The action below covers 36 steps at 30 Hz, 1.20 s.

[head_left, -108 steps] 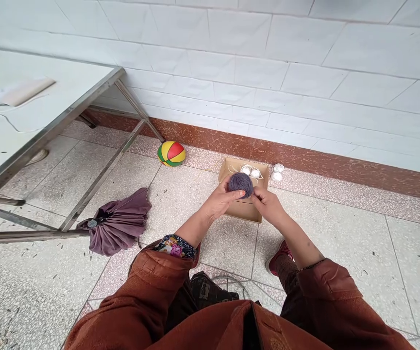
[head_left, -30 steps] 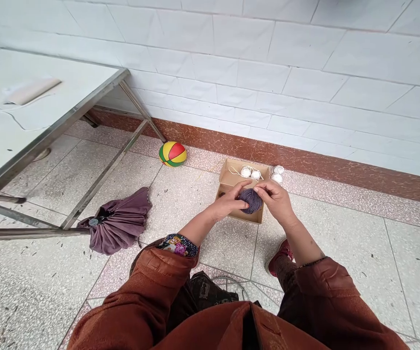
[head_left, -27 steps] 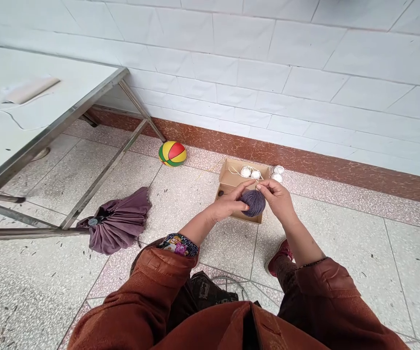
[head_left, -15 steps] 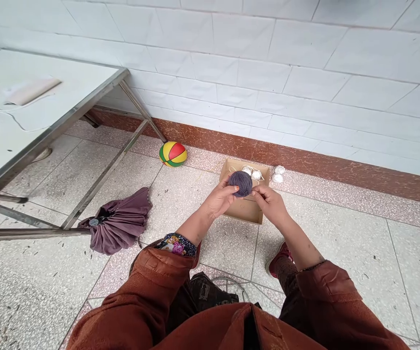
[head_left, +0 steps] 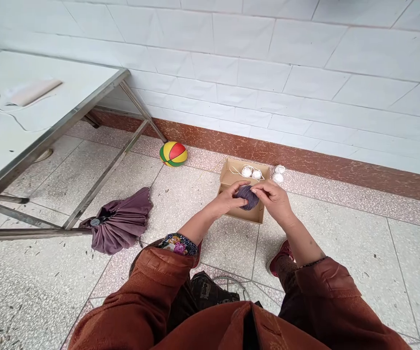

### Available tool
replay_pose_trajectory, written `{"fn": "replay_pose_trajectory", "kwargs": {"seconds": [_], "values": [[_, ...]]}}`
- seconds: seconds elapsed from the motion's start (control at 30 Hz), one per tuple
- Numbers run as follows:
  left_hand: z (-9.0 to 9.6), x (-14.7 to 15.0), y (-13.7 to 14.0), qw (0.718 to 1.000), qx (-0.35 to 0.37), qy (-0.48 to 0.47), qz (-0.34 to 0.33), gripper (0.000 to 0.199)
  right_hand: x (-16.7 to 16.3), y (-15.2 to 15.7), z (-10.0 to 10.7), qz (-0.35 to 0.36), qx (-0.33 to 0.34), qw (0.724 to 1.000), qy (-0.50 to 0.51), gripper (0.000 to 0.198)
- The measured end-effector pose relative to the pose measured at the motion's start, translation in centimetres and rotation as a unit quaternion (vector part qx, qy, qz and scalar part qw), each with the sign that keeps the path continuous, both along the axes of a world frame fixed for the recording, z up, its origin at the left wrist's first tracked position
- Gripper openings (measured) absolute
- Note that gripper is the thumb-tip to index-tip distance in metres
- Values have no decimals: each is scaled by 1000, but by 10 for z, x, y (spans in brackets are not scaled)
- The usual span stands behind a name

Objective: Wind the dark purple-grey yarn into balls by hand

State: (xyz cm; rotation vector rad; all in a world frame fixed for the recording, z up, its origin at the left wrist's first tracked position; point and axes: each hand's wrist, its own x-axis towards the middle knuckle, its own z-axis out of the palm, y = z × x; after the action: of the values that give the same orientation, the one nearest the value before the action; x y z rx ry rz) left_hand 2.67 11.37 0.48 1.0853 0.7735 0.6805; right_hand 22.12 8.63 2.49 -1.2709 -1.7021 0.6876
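The purple-grey yarn ball (head_left: 246,197) is held in the air over the near half of an open cardboard box (head_left: 257,215). Half a second ago it was higher and nearer the far half, partly hiding the white balls there; now it sits lower and those balls are in plain sight. The person's left grip (head_left: 227,200) is closed around the ball's left side, fingers above and thumb across the front. The right grip (head_left: 275,200) has shifted from the ball's lower right up to its upper right edge, where it is closed in a pinch on what looks like its yarn, the strand itself too small to make out.

The box's far half contains two white balls (head_left: 251,172) side by side, with loose cord trailing left. Just right of the box, two more white balls (head_left: 278,173) lie on the floor. Well to the left, a striped ball (head_left: 173,154) rests by the leg of a steel-framed counter (head_left: 78,73), which carries a pale folded item (head_left: 37,92). A plum umbrella (head_left: 122,221) lies against the counter's lower rail.
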Motion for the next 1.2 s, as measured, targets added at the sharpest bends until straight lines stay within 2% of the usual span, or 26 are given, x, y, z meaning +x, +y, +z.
{"fn": "replay_pose_trajectory", "kwargs": {"seconds": [0.07, 0.17, 0.27, 0.37, 0.5, 0.6, 0.67, 0.77, 0.87, 1.03, 1.1, 1.2], "values": [[0, 0, -2, 998, -7, -44, -35, 71, 2, 1, -2, -39, -9, 999, 17, 15], [4, 2, -5, 989, -31, -124, -70, 73, 4, 2, -7, -75, -59, 994, 52, 18], [12, 3, -7, 977, -73, -187, -71, 69, 5, 3, -15, -81, -101, 990, 58, 22], [15, 4, -4, 972, -93, -217, 3, 62, 3, 1, -20, -53, -102, 993, 27, 19], [9, 3, 5, 972, -85, -179, 128, 51, -6, -7, -16, 37, -72, 997, -19, 16], [2, 2, 9, 976, -67, -120, 167, 49, -10, -13, -5, 107, -61, 992, -14, 15], [-1, 1, 10, 982, -42, -75, 169, 51, -9, -14, 2, 122, -46, 991, 4, 14], [-4, 0, 9, 993, -11, -27, 118, 52, -3, -12, 8, 91, -24, 995, 22, 13], [-5, 0, 5, 999, -9, -16, 29, 62, 3, -8, 8, 18, -15, 999, 31, 15], [-1, 0, -2, 990, -14, -101, -93, 83, 6, -2, 0, -70, -54, 995, 38, 20], [4, -1, -4, 982, -36, -147, -111, 83, 6, 0, -6, -84, -73, 993, 38, 23], [10, -2, -5, 972, -82, -196, -97, 73, 5, 0, -13, -82, -92, 992, 32, 26]]}}
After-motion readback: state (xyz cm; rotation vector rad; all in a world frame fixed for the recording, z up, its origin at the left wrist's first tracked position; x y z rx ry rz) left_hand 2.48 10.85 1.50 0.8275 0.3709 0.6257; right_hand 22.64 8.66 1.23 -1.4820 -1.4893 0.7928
